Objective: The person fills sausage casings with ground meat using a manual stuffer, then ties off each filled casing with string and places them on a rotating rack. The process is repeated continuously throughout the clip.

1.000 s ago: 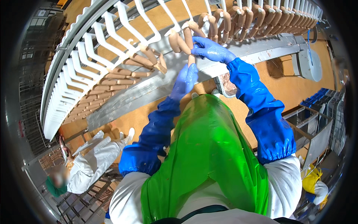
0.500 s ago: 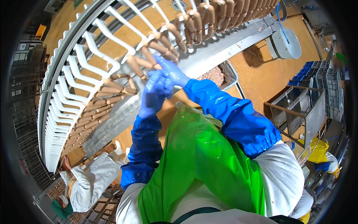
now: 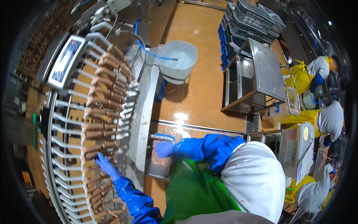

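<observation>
My left hand (image 3: 107,167), in a purple-blue glove and blue sleeve cover, reaches to the hanging sausages (image 3: 100,133) on the left. Its fingers look stretched out, with their tips at the links and nothing visibly gripped. The brown links hang in bunches from a row of white hooks (image 3: 63,152) on a curved rail. Over a grey bin (image 3: 156,174) of ground meat (image 3: 159,161), beside the metal trough, is my right hand (image 3: 164,149). Motion smears that hand, so its fingers and anything in them cannot be made out.
A metal trough (image 3: 143,127) runs below the sausages. Ahead stands a white tub (image 3: 178,56) of water with a blue hose. To the right are a metal cart (image 3: 266,72), stacked grey crates (image 3: 251,16) and several people in yellow aprons (image 3: 298,74). A control panel (image 3: 67,61) sits on the rail.
My view has swung to the right. My hands were together at the hanging sausages; now my right hand is at the meat bin, while the left stays by the links.
</observation>
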`<state>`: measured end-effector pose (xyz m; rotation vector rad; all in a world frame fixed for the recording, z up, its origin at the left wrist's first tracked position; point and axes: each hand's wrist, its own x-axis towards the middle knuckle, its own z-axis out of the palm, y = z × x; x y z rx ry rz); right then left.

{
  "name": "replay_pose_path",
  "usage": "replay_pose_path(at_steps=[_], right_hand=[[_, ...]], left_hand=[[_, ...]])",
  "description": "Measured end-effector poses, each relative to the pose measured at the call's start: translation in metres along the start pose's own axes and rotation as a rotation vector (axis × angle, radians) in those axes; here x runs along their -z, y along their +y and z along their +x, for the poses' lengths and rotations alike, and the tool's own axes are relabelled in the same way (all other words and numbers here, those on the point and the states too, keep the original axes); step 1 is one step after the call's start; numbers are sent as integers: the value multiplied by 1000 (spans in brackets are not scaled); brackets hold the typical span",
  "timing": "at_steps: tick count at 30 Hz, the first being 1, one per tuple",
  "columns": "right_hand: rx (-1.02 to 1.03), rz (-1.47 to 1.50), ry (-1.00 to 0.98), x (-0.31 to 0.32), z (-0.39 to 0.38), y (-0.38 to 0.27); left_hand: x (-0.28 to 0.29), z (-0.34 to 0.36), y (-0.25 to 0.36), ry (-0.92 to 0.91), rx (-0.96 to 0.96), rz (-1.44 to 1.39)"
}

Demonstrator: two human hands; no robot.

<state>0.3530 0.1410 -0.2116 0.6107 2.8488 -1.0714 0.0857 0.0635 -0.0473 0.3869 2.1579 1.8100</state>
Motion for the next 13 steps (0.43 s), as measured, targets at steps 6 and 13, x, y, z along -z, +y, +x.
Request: replay_pose_path(at_steps=[6,13], right_hand=[[-621,20,9,112,-147,161],[-940,199,506,160,-253,202]], left_hand=[[-21,40,-33,-12,-3,17],[-15,26,-171,-33,196,-216]])
